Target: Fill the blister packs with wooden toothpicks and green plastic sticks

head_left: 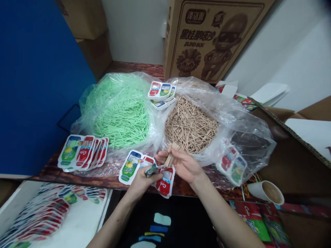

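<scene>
My left hand (144,181) is closed on a small printed pouch (165,184) with a red cola picture, near the table's front edge. My right hand (184,163) pinches a bundle of thin brown sticks (170,156), whose lower ends meet the top of the pouch; how deep they go in I cannot tell. Another pouch (129,168), with a green and yellow lemon print, lies just left of my left hand. Beyond my right hand, a clear plastic bag (232,113) lies open around a heap of brown sticks (191,124).
Light green sticks (124,120) fill a second bag at left. Overlapping pouches (82,153) lie before it; more pouches (161,93) rest between the bags. A white box (88,220) holds rows of pouches. A paper cup (266,192) tilts at right; a large carton (207,41) stands behind.
</scene>
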`<act>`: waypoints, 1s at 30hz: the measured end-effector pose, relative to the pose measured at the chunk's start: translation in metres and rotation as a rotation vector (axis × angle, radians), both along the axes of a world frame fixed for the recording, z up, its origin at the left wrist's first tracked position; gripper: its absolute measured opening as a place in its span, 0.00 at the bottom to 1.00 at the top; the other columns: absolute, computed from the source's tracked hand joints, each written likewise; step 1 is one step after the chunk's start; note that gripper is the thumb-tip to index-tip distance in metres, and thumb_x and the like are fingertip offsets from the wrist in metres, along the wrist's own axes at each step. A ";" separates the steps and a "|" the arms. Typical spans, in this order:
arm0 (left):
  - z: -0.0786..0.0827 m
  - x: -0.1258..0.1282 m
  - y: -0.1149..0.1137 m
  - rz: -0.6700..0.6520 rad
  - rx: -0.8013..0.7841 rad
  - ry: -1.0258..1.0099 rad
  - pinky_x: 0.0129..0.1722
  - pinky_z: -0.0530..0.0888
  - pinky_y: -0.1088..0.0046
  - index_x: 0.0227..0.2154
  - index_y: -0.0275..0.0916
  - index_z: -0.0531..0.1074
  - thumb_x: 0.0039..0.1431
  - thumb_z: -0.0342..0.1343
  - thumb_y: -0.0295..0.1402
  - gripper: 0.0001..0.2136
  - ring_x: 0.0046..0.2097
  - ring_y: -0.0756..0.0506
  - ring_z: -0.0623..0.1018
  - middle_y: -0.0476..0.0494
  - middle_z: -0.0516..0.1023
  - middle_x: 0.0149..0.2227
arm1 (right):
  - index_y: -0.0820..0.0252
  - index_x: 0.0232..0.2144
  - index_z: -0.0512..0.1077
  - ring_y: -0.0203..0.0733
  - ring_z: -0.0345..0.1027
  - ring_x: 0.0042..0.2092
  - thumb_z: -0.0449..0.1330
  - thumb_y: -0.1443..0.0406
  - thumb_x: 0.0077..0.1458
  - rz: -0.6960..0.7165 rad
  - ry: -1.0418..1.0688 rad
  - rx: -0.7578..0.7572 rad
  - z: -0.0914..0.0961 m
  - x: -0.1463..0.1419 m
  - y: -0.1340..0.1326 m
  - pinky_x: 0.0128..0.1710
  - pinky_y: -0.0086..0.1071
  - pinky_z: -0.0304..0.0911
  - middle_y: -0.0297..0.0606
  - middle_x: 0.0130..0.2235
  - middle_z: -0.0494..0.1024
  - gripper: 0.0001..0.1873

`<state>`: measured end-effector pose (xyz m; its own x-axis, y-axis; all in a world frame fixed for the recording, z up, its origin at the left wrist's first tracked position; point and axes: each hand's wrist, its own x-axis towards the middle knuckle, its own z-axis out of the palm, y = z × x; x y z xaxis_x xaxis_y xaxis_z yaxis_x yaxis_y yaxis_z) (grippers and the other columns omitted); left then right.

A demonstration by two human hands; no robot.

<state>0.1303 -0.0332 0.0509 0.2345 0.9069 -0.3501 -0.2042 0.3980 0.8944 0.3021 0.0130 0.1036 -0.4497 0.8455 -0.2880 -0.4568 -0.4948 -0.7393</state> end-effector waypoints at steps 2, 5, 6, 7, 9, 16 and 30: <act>0.000 0.001 0.001 0.001 -0.007 -0.005 0.32 0.70 0.71 0.24 0.36 0.77 0.42 0.68 0.36 0.10 0.27 0.47 0.73 0.48 0.77 0.24 | 0.57 0.32 0.67 0.48 0.76 0.45 0.59 0.60 0.57 0.040 -0.051 0.018 0.002 0.000 -0.003 0.50 0.46 0.67 0.41 0.39 0.82 0.07; 0.003 0.001 0.003 0.021 0.053 0.024 0.32 0.71 0.71 0.24 0.36 0.77 0.43 0.68 0.36 0.09 0.27 0.47 0.73 0.48 0.77 0.24 | 0.59 0.30 0.70 0.45 0.74 0.46 0.59 0.60 0.57 0.146 -0.206 0.149 0.006 0.002 -0.008 0.50 0.41 0.66 0.42 0.44 0.80 0.08; 0.003 0.001 0.004 0.035 0.084 0.040 0.32 0.71 0.72 0.24 0.37 0.78 0.43 0.68 0.36 0.08 0.27 0.47 0.73 0.49 0.77 0.24 | 0.59 0.31 0.71 0.45 0.72 0.48 0.59 0.60 0.57 0.186 -0.275 0.207 0.008 0.003 -0.010 0.51 0.40 0.66 0.42 0.45 0.79 0.08; 0.004 0.000 0.004 0.049 0.117 0.056 0.33 0.71 0.72 0.24 0.37 0.78 0.43 0.67 0.36 0.08 0.28 0.47 0.73 0.49 0.77 0.25 | 0.58 0.35 0.72 0.45 0.71 0.50 0.60 0.60 0.57 0.213 -0.345 0.265 0.010 0.004 -0.012 0.52 0.40 0.65 0.41 0.46 0.78 0.07; 0.006 -0.002 0.006 0.076 0.172 0.094 0.34 0.71 0.72 0.27 0.37 0.79 0.44 0.67 0.36 0.08 0.30 0.47 0.74 0.48 0.77 0.26 | 0.54 0.46 0.70 0.45 0.68 0.54 0.60 0.60 0.57 0.207 -0.446 0.360 0.014 0.006 -0.015 0.53 0.40 0.64 0.40 0.50 0.75 0.14; 0.013 -0.009 0.012 0.172 0.207 0.137 0.35 0.71 0.72 0.26 0.37 0.78 0.47 0.65 0.38 0.09 0.31 0.46 0.73 0.48 0.76 0.27 | 0.53 0.39 0.74 0.48 0.66 0.54 0.55 0.61 0.62 -0.035 -0.769 0.729 0.017 0.002 -0.025 0.56 0.43 0.60 0.40 0.50 0.75 0.09; 0.017 -0.024 0.011 0.214 0.176 0.135 0.29 0.70 0.75 0.24 0.37 0.77 0.46 0.66 0.36 0.08 0.27 0.49 0.72 0.50 0.75 0.24 | 0.53 0.42 0.72 0.47 0.68 0.48 0.54 0.66 0.61 0.009 -0.938 0.880 0.015 -0.014 -0.033 0.49 0.39 0.63 0.40 0.44 0.75 0.09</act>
